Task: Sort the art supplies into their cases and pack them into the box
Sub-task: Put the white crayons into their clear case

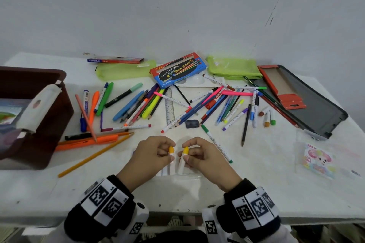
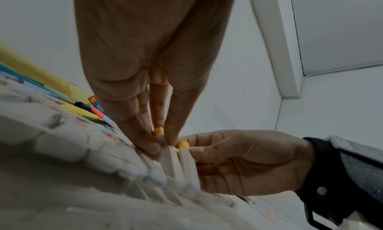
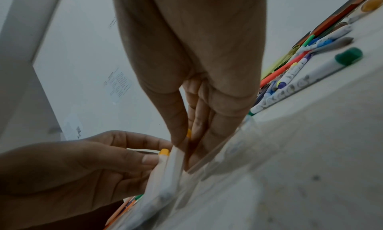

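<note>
My left hand (image 1: 166,153) pinches a white marker with an orange-yellow cap (image 1: 171,149) at the table's front middle. My right hand (image 1: 185,159) pinches a second white marker with a yellow cap (image 1: 185,150) just to the right. Both markers stand tilted with their lower ends in a clear plastic sleeve (image 1: 183,178) that holds several white markers. The left wrist view shows my left hand's fingertips (image 2: 151,147) on the orange-capped marker (image 2: 158,131). Seen from the right wrist, my right thumb and fingers (image 3: 180,138) grip the yellow-capped marker (image 3: 188,133). A brown box (image 1: 59,92) stands at the left.
Many loose pens, markers and pencils (image 1: 150,102) cover the table's middle, with a ruler (image 1: 169,108) and a dark eraser (image 1: 192,123). Behind lie two green pouches (image 1: 235,69), a blue marker pack (image 1: 177,69) and a pencil carton (image 1: 116,60). An open black case (image 1: 316,102) lies right.
</note>
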